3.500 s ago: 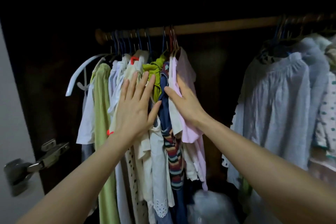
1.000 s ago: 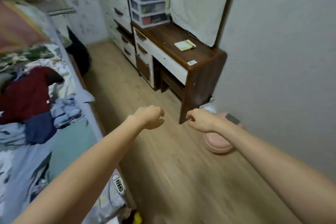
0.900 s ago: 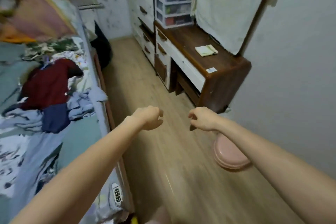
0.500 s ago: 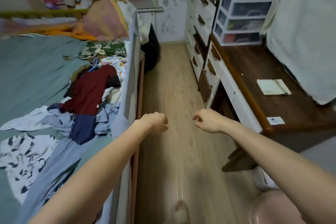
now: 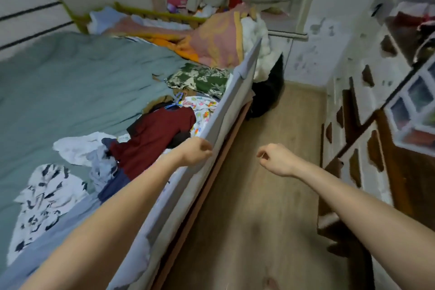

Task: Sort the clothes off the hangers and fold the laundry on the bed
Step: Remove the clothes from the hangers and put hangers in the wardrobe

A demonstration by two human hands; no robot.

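Observation:
A bed (image 5: 70,73) with a grey-green cover fills the left. Loose laundry lies along its right side: a dark red shirt (image 5: 155,139) on a blue hanger (image 5: 177,99), a navy piece (image 5: 115,183), a white black-patterned garment (image 5: 44,198), a white piece (image 5: 77,148), a colourful print cloth (image 5: 202,113) and a green leafy cloth (image 5: 200,79). My left hand (image 5: 196,152) is a closed fist over the grey bed rail (image 5: 226,110), holding nothing. My right hand (image 5: 274,158) is a loose fist over the floor, also holding nothing.
A wooden floor aisle (image 5: 247,195) runs between the bed and white drawers with dark handles (image 5: 348,120) on the right. A brown desk (image 5: 404,172) carries clear plastic drawers (image 5: 416,110). Pink-orange bedding (image 5: 211,40) is piled at the bed's far end; a black bag (image 5: 266,92) sits beyond.
I turned from the wardrobe rail to the room, then left toward the bed. Both hands went from flat on hanging clothes to closed fists held in front.

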